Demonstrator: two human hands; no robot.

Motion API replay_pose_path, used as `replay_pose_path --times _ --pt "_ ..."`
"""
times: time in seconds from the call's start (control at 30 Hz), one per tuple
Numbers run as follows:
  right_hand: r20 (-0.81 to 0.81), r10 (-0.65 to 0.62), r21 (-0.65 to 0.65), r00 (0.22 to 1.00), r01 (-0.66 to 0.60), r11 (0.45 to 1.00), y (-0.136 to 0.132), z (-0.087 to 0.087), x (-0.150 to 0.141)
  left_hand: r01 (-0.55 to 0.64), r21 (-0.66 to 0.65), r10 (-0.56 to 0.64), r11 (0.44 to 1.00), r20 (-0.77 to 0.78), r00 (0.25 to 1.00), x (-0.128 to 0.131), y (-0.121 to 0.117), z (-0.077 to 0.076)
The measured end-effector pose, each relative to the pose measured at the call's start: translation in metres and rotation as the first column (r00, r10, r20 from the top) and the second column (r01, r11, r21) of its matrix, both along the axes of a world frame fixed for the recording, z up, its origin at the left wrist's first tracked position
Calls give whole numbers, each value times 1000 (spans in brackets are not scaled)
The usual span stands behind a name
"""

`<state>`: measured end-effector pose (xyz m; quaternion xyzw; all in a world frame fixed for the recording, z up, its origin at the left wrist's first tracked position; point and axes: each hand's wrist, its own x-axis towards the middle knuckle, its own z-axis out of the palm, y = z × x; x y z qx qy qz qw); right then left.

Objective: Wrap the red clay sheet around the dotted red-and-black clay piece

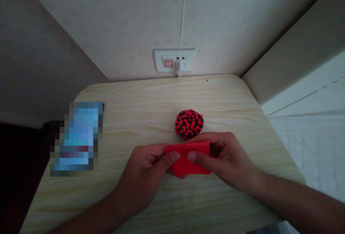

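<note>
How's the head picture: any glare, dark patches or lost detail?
Head view: dim overall, lower left nearly black; blue-lit rectangular device heavily pixelated; flat bright-red piece saturated, little surface texture visible; no strong glare on the pale wood-grain tabletop.

Pale wood-grain tabletop (pixel 140 106), pixelated phone-like slab (pixel 81 130) at left, white wall socket (pixel 159 61) with plug (pixel 178 66)

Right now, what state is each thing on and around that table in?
Red sheet: flat, pinched between both hands
Left hand: closed on the sheet's left side
Right hand: closed on its right side
Red-and-black lump: resting on the table, not held
Wall socket: plug inserted
Blurred device: lying down, screen bright
</note>
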<state>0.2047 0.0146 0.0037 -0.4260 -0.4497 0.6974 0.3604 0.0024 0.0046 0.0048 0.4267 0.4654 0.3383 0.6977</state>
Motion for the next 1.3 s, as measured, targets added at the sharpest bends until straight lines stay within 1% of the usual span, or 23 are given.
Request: replay_pose_path --times 0.1,0.27,0.37,0.53,0.67,0.83,0.97,1.03,1.1,1.2,1.3 --pt "22 -10 23 1000 10 1000 -1 1 0 -4 -28 5 1000 19 1000 2 2 2" --pt "74 -49 27 996 48 998 0 5 2 -4 -105 17 994 118 993 4 4 1" --pt "72 -56 36 996 54 998 1 4 2 -6 -138 25 990 135 991 3 3 0" --pt "49 -38 25 998 36 999 3 4 1 9 -141 11 990 139 990 1 3 -5" --pt "24 -17 -23 1000 18 1000 3 7 2 5 -99 12 995 177 984 1 3 -7" --pt "16 -14 -72 1000 15 997 5 6 2 -12 -54 18 998 110 994 1 0 -3" --pt "37 -30 -78 999 33 996 6 5 2 -19 -24 21 1000 56 998 2 1 -2" --pt "27 -28 -89 999 30 996 7 6 2 -42 15 42 999 8 999 2 3 -3" --pt "10 -27 -92 1000 28 995 7 6 2 -90 43 92 995 -45 995 1 5 -2" --pt "28 -33 -65 999 35 997 6 6 2 -148 27 150 989 -103 983 0 6 0" --pt "80 -19 -45 997 23 999 5 6 3 -152 -14 150 988 -85 985 -1 5 0"
